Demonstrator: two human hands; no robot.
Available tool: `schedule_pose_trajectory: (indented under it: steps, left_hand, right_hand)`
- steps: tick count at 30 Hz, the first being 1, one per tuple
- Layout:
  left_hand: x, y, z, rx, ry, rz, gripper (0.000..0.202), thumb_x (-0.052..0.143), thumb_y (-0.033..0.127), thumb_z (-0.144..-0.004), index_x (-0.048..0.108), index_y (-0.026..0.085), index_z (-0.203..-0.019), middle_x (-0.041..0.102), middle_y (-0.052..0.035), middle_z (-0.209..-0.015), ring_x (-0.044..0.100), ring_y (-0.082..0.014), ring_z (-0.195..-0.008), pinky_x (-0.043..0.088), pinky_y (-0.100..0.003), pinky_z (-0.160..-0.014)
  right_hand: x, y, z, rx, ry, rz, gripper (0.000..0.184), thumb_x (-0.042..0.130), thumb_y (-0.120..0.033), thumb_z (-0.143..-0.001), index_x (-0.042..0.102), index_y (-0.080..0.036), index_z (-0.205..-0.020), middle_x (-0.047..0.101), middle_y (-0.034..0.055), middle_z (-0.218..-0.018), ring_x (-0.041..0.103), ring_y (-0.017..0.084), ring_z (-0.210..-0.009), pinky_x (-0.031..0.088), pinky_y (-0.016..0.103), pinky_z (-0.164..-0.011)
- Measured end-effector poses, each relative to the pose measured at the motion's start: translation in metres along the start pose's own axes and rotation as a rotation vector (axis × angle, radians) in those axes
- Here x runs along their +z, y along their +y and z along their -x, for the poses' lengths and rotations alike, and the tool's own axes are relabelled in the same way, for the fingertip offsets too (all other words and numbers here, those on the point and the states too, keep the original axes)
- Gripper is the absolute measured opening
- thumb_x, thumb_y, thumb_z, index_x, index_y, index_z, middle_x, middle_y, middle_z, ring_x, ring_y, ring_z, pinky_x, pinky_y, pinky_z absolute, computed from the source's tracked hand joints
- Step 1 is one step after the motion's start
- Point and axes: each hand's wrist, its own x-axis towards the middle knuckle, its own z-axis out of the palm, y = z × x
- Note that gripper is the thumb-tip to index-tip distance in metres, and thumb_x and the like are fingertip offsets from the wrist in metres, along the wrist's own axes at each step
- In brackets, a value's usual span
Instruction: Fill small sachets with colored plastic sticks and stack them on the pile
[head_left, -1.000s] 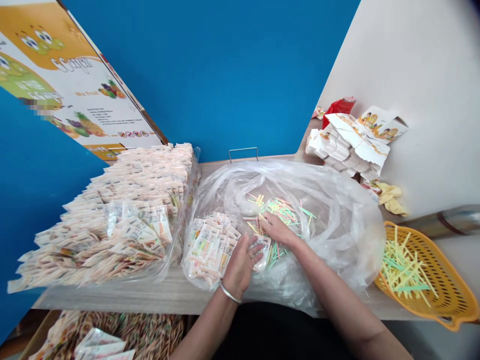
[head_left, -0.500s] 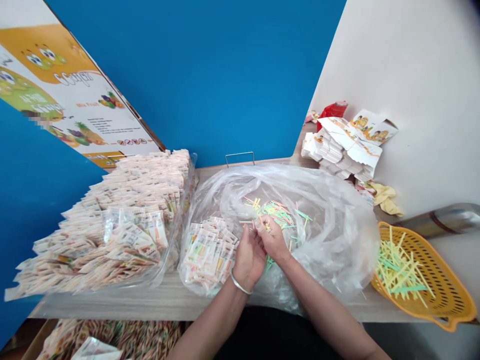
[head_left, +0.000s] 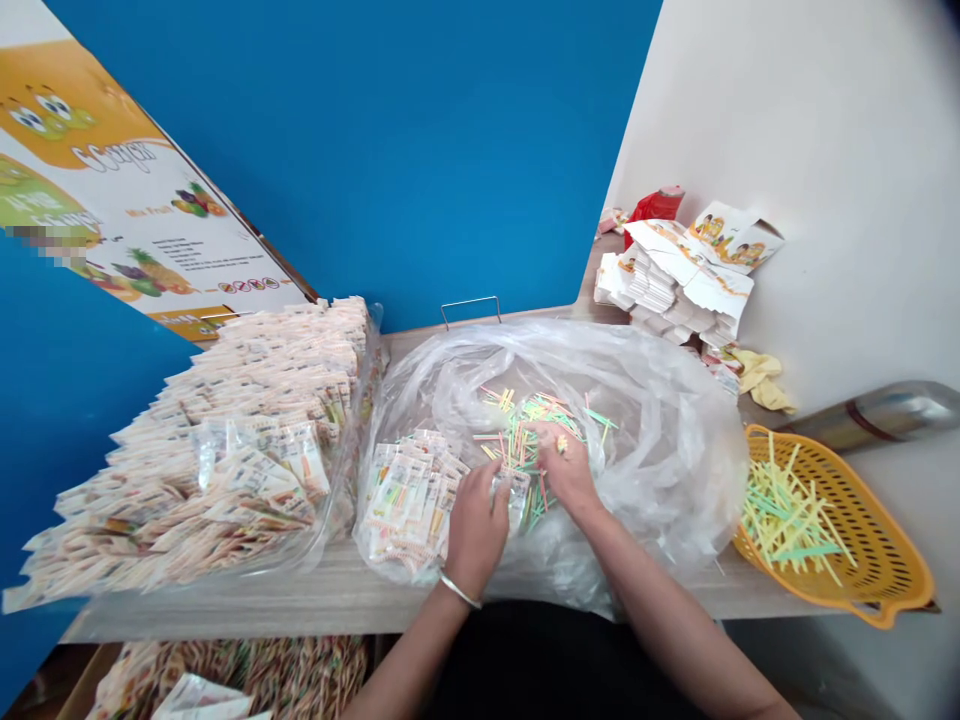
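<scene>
My left hand (head_left: 480, 515), with a bracelet at its wrist, pinches a small clear printed packet (head_left: 516, 494) near the middle of the table. My right hand (head_left: 568, 468), a ring on one finger, reaches into a loose pile of thin pink, green and yellow sticks (head_left: 551, 408). Its fingertips are blurred among the sticks, so its grip is unclear. The sticks lie on a spread clear plastic bag (head_left: 660, 430). Left of my left hand, a heap of filled packets (head_left: 409, 495) rests on the same plastic.
Stacked packets (head_left: 247, 400) fill the table's left side. At the right edge stands an orange basket (head_left: 874, 510) holding yellow and green strips (head_left: 787, 510). Folded white cartons (head_left: 675, 285) sit at the back right. Below the table edge is a box of packets (head_left: 247, 670).
My hands were together over the sticks and have moved apart. The left has turned palm-down with the packet at its fingers; the right has gone down into the stick pile.
</scene>
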Motion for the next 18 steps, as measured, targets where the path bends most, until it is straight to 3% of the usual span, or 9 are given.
schedule_pose_trajectory:
  steps: [3, 6, 10, 13, 15, 18]
  left_hand:
    - [-0.007, -0.016, 0.01, 0.177, -0.018, -0.666, 0.04, 0.068, 0.025, -0.08, 0.062, 0.023, -0.12, 0.064, -0.0118, -0.115, 0.051, -0.0337, -0.116, 0.034, -0.048, -0.101]
    - [-0.004, -0.024, 0.012, 0.197, -0.052, -0.953, 0.05, 0.069, 0.025, -0.08, 0.054, 0.021, -0.127, 0.064, -0.0113, -0.11, 0.053, -0.0325, -0.108, 0.036, -0.044, -0.09]
    - [0.0, -0.026, 0.007, 0.174, -0.055, -0.997, 0.046, 0.069, 0.026, -0.08, 0.052, 0.021, -0.122, 0.064, -0.0088, -0.107, 0.054, -0.0299, -0.105, 0.034, -0.041, -0.086]
    - [-0.002, -0.026, 0.005, 0.168, -0.065, -0.997, 0.032, 0.069, 0.027, -0.079, 0.056, 0.02, -0.108, 0.064, -0.0081, -0.104, 0.054, -0.0294, -0.103, 0.034, -0.04, -0.085]
    - [-0.003, -0.027, 0.004, 0.18, -0.082, -0.989, 0.022, 0.069, 0.027, -0.08, 0.059, 0.021, -0.098, 0.064, -0.0077, -0.101, 0.054, -0.0292, -0.101, 0.033, -0.04, -0.084]
    - [-0.004, -0.029, 0.005, 0.217, -0.099, -0.967, 0.004, 0.063, 0.025, -0.085, 0.062, 0.023, -0.087, 0.063, -0.0067, -0.095, 0.054, -0.0278, -0.098, 0.033, -0.041, -0.083]
  right_hand:
    - [-0.007, 0.007, -0.01, 0.043, 0.015, 0.162, 0.033, 0.049, -0.044, -0.093, 0.072, -0.021, -0.087, 0.071, 0.0033, -0.082, 0.064, 0.021, -0.081, 0.046, 0.031, -0.078]
    - [0.004, 0.008, -0.02, 0.036, -0.126, 0.383, 0.024, 0.055, -0.036, -0.09, 0.073, -0.023, -0.082, 0.073, 0.0033, -0.081, 0.065, 0.021, -0.08, 0.043, 0.029, -0.074]
    - [0.039, 0.004, -0.03, -0.022, -0.314, 0.707, 0.017, 0.058, -0.032, -0.088, 0.073, -0.025, -0.087, 0.075, 0.0068, -0.085, 0.068, 0.024, -0.082, 0.042, 0.029, -0.07]
    - [0.061, 0.005, -0.036, -0.028, -0.401, 0.863, 0.015, 0.06, -0.03, -0.087, 0.071, -0.023, -0.093, 0.074, 0.0106, -0.085, 0.068, 0.025, -0.081, 0.042, 0.03, -0.069]
    - [0.067, 0.009, -0.039, -0.016, -0.419, 0.891, 0.014, 0.061, -0.026, -0.086, 0.069, -0.021, -0.096, 0.073, 0.0113, -0.084, 0.068, 0.025, -0.08, 0.042, 0.03, -0.069]
    - [0.06, 0.017, -0.043, -0.016, -0.372, 0.771, 0.011, 0.058, -0.027, -0.087, 0.067, -0.021, -0.09, 0.072, 0.0083, -0.08, 0.065, 0.022, -0.077, 0.041, 0.028, -0.069]
